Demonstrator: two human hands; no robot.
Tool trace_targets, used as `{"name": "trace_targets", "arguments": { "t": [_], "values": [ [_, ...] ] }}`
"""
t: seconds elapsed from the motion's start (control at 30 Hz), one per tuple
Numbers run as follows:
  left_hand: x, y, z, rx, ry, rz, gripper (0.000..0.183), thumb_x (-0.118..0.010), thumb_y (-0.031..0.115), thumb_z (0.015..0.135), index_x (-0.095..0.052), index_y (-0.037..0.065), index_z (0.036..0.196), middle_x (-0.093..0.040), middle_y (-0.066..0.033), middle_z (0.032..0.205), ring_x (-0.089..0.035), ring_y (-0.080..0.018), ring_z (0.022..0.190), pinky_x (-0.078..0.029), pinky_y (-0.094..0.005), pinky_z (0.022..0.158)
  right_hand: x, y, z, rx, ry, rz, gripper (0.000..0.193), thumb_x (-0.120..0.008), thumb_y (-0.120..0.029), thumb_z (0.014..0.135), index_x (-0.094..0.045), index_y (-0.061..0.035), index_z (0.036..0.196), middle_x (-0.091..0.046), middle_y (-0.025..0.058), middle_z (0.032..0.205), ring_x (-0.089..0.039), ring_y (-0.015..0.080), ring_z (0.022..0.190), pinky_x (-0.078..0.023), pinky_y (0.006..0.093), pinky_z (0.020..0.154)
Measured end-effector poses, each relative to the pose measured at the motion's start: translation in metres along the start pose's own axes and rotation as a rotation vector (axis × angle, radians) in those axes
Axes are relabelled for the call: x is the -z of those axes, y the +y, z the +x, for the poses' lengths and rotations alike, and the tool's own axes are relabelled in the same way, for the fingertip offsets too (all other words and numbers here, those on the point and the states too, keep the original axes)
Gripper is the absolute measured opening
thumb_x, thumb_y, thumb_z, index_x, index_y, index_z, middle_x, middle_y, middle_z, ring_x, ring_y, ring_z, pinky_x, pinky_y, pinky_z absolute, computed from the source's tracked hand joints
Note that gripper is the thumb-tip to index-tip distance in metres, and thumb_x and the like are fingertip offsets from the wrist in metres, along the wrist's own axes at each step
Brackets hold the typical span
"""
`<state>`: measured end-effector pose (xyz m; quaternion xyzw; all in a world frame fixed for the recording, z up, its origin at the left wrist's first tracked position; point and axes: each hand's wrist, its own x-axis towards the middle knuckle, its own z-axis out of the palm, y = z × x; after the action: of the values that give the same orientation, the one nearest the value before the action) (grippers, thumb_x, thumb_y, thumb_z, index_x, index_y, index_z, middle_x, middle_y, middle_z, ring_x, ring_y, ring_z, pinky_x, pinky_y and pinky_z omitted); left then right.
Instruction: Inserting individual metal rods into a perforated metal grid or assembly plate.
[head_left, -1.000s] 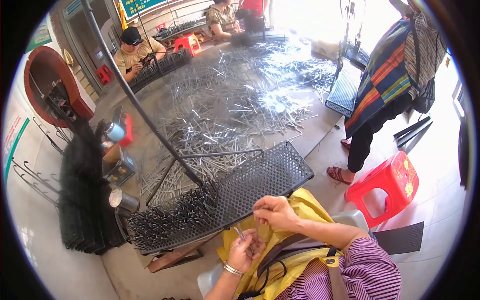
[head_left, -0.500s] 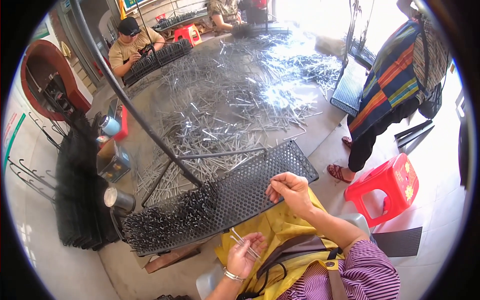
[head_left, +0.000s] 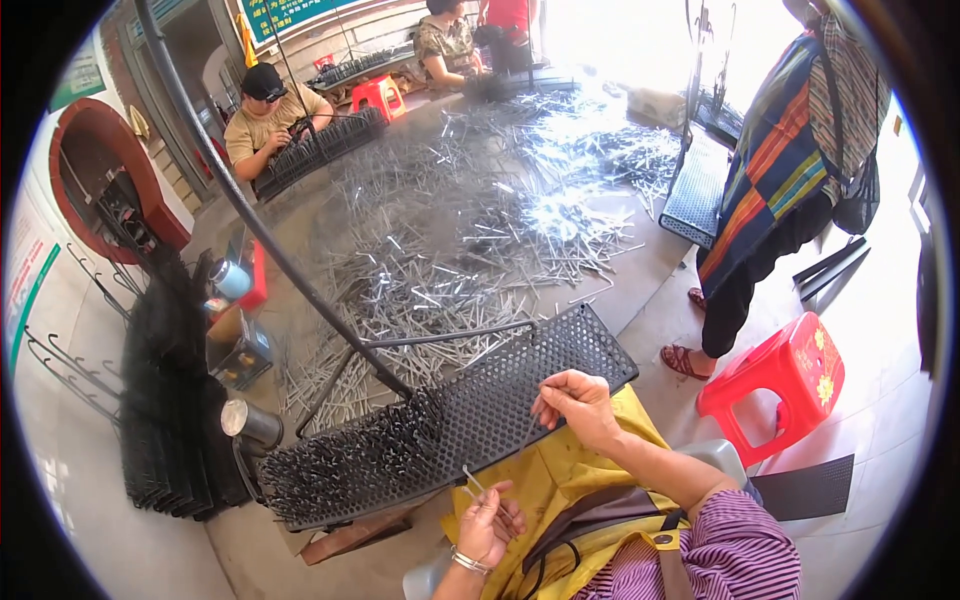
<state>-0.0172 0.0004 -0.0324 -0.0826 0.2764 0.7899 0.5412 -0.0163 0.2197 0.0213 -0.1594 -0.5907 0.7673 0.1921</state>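
A long black perforated rack (head_left: 530, 365) lies slantwise in front of me. Short dark rods (head_left: 350, 455) stand packed in the holes of its left part, while the holes to the right are bare. Near the rack's front edge, my left hand (head_left: 488, 530) is closed on a few thin silvery metal rods (head_left: 472, 480) whose tips point up toward the rack. Over the rack's right front edge hangs my right hand (head_left: 584, 406), fingers curled and thumb pressed to them. Whatever may be between those fingertips is too small to make out.
Behind the rack, loose metal rods (head_left: 430, 275) are heaped across the table. A bent black bar (head_left: 255, 215) rises from the rack. A metal cup (head_left: 250, 422) and dark stacked racks (head_left: 165, 400) stand left, a red stool (head_left: 775, 385) right. Several people (head_left: 275, 125) are around the table.
The view has tilted slightly, so the scene sits a little lower. The rods in my left hand look less spread out. Both hands keep nearly the same places by the rack.
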Motion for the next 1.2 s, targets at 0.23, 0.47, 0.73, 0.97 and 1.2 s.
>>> {"name": "trace_targets", "arguments": {
  "t": [0.23, 0.47, 0.73, 0.97, 1.2],
  "values": [
    [-0.030, 0.007, 0.001, -0.203, 0.187, 0.236, 0.027, -0.049, 0.020, 0.083, -0.046, 0.005, 0.105, -0.050, -0.0057, 0.073, -0.050, -0.0179, 0.065, -0.042, -0.0300, 0.054, 0.002, -0.014, 0.013, 0.097, 0.048, -0.075, 0.007, -0.048, -0.003, 0.081, -0.051, 0.0034, 0.081, -0.058, 0.0094, 0.067, -0.053, 0.0098, 0.051, -0.044, 0.0212, 0.045],
    [-0.038, 0.014, 0.002, -0.149, 0.093, 0.199, 0.028, -0.046, 0.016, 0.084, -0.042, 0.006, 0.110, -0.051, -0.0081, 0.070, -0.046, -0.0145, 0.053, -0.037, -0.0240, 0.044, -0.014, -0.025, 0.033, 0.305, 0.112, -0.236, 0.007, -0.049, 0.000, 0.080, -0.053, 0.0054, 0.083, -0.059, 0.0116, 0.071, -0.056, 0.0125, 0.058, -0.047, 0.0226, 0.052],
    [-0.038, 0.007, -0.006, -0.148, 0.090, 0.183, 0.030, -0.043, 0.015, 0.086, -0.037, 0.007, 0.114, -0.054, -0.0123, 0.074, -0.046, -0.0143, 0.050, -0.036, -0.0233, 0.042, -0.032, -0.010, 0.055, 0.571, -0.003, -0.413, 0.008, -0.050, 0.000, 0.080, -0.055, 0.0034, 0.086, -0.060, 0.0086, 0.072, -0.057, 0.0110, 0.060, -0.047, 0.0208, 0.054],
    [-0.036, 0.007, -0.004, -0.162, 0.066, 0.152, 0.028, -0.042, 0.016, 0.086, -0.039, 0.006, 0.112, -0.054, -0.0120, 0.074, -0.048, -0.0155, 0.054, -0.039, -0.0251, 0.044, -0.056, -0.003, 0.072, 0.664, -0.075, -0.432, 0.008, -0.051, -0.001, 0.079, -0.056, 0.0019, 0.085, -0.061, 0.0060, 0.069, -0.057, 0.0088, 0.059, -0.047, 0.0194, 0.053],
    [-0.035, 0.009, -0.002, -0.173, 0.076, 0.114, 0.027, -0.043, 0.013, 0.085, -0.040, 0.004, 0.110, -0.053, -0.0116, 0.072, -0.050, -0.0157, 0.055, -0.040, -0.0239, 0.044, -0.065, 0.001, 0.079, 0.718, -0.184, -0.546, 0.009, -0.051, -0.001, 0.079, -0.056, 0.0013, 0.085, -0.061, 0.0051, 0.070, -0.058, 0.0084, 0.059, -0.048, 0.0190, 0.055]
  ]
}}
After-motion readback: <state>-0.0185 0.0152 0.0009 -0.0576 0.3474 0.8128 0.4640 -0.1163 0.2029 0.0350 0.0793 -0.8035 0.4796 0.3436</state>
